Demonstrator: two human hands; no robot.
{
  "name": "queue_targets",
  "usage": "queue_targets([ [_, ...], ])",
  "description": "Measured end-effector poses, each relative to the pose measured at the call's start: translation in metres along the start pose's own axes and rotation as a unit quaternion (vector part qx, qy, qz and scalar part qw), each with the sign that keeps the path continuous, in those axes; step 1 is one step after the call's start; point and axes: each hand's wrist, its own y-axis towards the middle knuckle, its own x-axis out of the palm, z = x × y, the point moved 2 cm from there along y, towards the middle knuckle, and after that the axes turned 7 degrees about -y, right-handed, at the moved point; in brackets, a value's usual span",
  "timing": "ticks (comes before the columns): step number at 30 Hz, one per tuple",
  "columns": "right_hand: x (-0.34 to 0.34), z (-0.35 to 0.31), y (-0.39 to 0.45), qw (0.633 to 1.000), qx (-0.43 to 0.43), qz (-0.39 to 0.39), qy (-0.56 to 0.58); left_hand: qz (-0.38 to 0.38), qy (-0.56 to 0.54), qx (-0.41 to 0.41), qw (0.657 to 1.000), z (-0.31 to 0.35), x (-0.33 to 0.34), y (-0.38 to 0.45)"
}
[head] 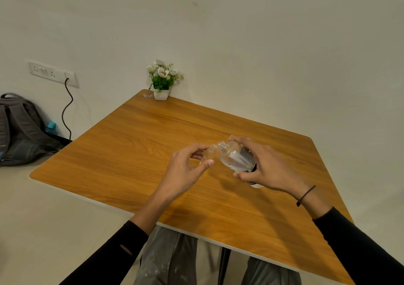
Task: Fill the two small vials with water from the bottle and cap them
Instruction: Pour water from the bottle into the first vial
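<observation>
Above the middle of the wooden table (135,144), the left hand (185,171) pinches a small clear vial (209,153), its grip clamped on the glass between thumb and curled fingers, with the open mouth of the vial pointing up and toward the bottle. The right hand (266,168) wraps its grip around a clear plastic water bottle (237,159) with a white and blue label, tilted so that its uncapped neck leans down and left to meet the vial's mouth; the two openings are touching or very nearly so. Whether water is running between them cannot be told. A second vial and the caps cannot be made out. A thin dark band (306,195) circles the right wrist, and both arms wear black sleeves. At the far corner of the table from the bottle stands a small white pot of white flowers (162,81). Left of the table, on the floor against the wall, lies a grey backpack (19,129), below a wall socket panel (53,73) with a black cable (67,109) hanging from it.
</observation>
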Motion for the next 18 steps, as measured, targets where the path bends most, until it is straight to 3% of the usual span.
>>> queue_targets([
  [9,0.017,-0.003,-0.004,0.997,0.008,0.044,0.064,0.003,-0.050,-0.020,0.999,0.007,0.002,0.002],
  [18,0.049,-0.010,0.013,0.969,0.116,0.124,0.178,0.006,-0.057,-0.049,0.997,0.003,-0.001,0.007],
])
